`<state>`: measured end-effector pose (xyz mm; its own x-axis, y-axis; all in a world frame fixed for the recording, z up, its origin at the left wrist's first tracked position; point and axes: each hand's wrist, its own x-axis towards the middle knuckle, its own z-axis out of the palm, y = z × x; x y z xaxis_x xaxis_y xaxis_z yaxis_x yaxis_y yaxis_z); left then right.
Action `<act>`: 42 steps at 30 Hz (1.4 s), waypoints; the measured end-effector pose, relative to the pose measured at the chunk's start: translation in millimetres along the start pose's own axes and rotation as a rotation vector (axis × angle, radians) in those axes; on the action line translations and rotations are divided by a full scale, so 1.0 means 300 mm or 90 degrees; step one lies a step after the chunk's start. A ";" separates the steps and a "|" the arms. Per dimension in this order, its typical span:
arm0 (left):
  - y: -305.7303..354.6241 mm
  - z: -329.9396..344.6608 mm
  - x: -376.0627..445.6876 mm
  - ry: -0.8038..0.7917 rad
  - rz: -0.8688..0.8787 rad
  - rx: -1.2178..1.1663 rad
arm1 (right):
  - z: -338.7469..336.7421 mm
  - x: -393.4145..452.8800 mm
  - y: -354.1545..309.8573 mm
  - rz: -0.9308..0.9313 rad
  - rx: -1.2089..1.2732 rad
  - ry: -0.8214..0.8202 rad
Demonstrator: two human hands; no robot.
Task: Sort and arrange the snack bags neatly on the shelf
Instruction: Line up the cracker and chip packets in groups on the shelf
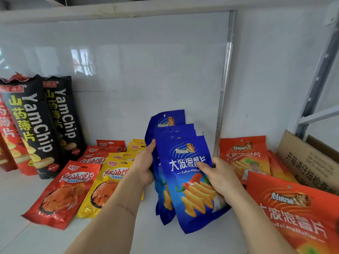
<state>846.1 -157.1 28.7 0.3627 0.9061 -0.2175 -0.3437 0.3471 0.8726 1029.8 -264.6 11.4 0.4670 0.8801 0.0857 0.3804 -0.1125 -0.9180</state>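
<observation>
My left hand (145, 162) and right hand (218, 173) are both clamped on the same fanned stack of blue snack bags (190, 182), the left gripping its left edge with the thumb across the front, the right pinching the right edge of the front bag. I hold the stack upright over the white shelf (36, 235), its lower corners just above or touching the surface; I cannot tell which. Just left of the blue stack lies a row of yellow snack bags (111, 182), overlapping front to back, and left of those a matching row of red snack bags (64, 195), both flat on the shelf. Farther left of the blue stack, black yam chip bags (38, 129) stand leaning against the white back wall (146, 61), with taller red bags (9, 136) at the picture's edge. Right of the blue stack, orange snack bags (297, 209) lie overlapping, the nearest one close beside my right forearm. Beyond them, farthest right, sits a cardboard box (308, 162) beside a grey metal upright (319, 74).
</observation>
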 end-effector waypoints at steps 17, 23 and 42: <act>0.059 0.017 0.010 0.007 -0.063 0.030 | 0.037 -0.004 0.005 0.089 0.213 -0.158; 0.053 -0.043 0.032 0.021 -0.135 0.064 | 0.051 -0.048 -0.018 0.080 0.106 -0.262; 0.010 -0.032 0.056 0.170 0.212 0.948 | 0.120 -0.055 -0.021 0.128 -0.061 -0.167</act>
<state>842.8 -138.6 23.4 0.2323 0.9624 0.1405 0.8269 -0.2715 0.4925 991.0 -261.9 1.7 0.3235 0.9231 -0.2079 0.3809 -0.3281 -0.8644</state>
